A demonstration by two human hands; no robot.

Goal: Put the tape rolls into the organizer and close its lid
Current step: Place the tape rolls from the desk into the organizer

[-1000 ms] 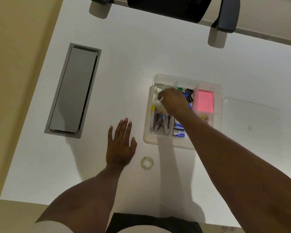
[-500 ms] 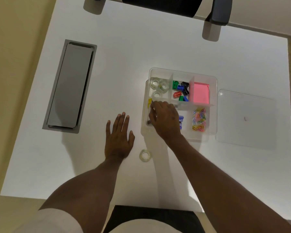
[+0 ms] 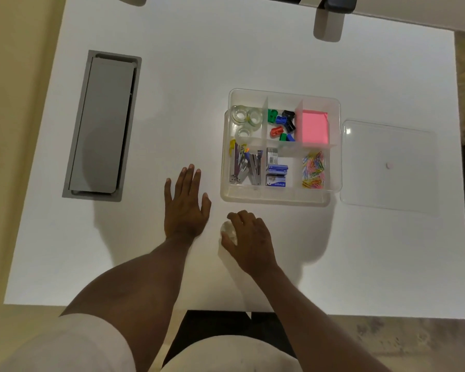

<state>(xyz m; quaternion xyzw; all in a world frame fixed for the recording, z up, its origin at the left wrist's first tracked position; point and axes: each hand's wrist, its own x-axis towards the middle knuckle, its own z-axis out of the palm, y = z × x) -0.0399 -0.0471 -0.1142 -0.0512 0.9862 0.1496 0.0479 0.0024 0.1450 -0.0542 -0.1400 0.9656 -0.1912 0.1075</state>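
Presently three clear tape rolls (image 3: 244,121) sit in the clear plastic organizer (image 3: 275,197) beyond the grip; right hand (image 3: 249,238) pinches the last clear roll (image 3: 228,230) on the table, left hand (image 3: 184,204) lies spread flat, transparent lid (image 3: 387,167) still off.

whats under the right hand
A clear tape roll on the table shows between the right hand fingers; most of it is covered, so the grip is unclear.
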